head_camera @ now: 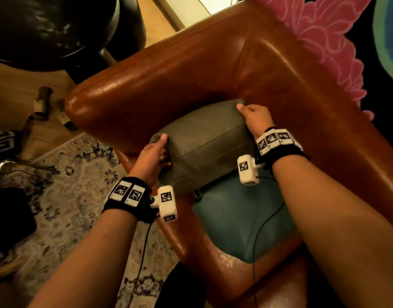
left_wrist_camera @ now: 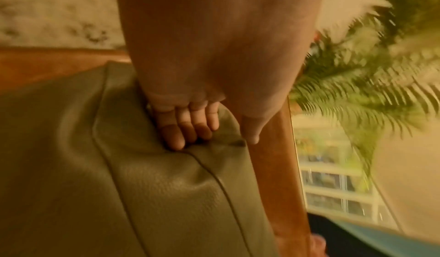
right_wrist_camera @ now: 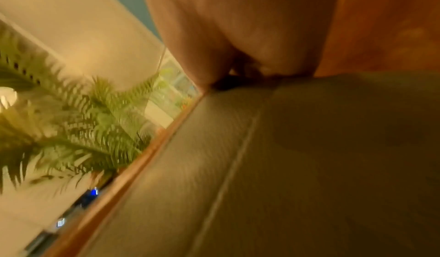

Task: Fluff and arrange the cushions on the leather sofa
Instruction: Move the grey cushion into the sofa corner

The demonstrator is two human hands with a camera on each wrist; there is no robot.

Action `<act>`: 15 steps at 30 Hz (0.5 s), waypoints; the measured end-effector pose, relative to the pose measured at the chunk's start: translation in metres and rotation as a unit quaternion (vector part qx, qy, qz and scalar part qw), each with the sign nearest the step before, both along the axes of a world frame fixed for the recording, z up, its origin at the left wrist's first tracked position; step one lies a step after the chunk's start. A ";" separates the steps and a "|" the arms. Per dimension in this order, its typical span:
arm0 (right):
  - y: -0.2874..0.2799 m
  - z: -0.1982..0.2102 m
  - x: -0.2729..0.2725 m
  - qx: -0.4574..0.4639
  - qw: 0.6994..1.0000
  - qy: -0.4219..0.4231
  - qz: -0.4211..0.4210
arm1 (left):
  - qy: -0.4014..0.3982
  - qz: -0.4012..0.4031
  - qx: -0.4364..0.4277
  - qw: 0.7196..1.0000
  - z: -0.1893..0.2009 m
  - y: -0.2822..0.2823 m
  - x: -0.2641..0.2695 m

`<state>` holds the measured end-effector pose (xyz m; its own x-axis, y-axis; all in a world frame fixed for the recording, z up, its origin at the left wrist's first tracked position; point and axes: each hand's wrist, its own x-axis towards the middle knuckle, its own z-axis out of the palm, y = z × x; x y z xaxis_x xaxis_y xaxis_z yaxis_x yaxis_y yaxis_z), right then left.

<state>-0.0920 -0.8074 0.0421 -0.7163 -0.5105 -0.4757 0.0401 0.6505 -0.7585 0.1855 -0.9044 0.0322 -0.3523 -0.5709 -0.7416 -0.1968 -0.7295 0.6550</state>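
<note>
An olive-grey leather cushion [head_camera: 204, 141] stands on edge in the corner of the brown leather sofa [head_camera: 191, 70], against the armrest. My left hand [head_camera: 156, 152] grips its left end, thumb on top and fingers curled into the side; the left wrist view shows those fingers [left_wrist_camera: 181, 129] digging into the cushion [left_wrist_camera: 142, 185] at the seam. My right hand [head_camera: 253, 117] grips the cushion's far right corner. In the right wrist view the hand [right_wrist_camera: 238, 44] presses on the cushion [right_wrist_camera: 285, 148], its fingers hidden. A teal leather cushion [head_camera: 242, 221] lies flat on the seat below.
A pink and black patterned throw [head_camera: 320, 36] hangs over the sofa back. A patterned rug [head_camera: 69, 196] covers the floor at left, with a dark round table [head_camera: 53, 25] and small items beyond. A fern [left_wrist_camera: 369, 73] stands behind the sofa.
</note>
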 end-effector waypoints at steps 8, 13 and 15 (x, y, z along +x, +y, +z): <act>0.003 0.091 0.094 -0.147 0.968 0.165 0.119 | 0.006 -0.098 0.060 0.993 -0.016 0.018 0.010; -0.005 0.068 0.205 0.024 0.899 0.241 0.364 | -0.039 -0.049 -0.015 0.998 -0.004 0.003 -0.001; -0.007 0.041 0.221 0.056 0.917 0.138 0.371 | -0.008 -0.068 -0.111 0.991 0.009 -0.020 -0.008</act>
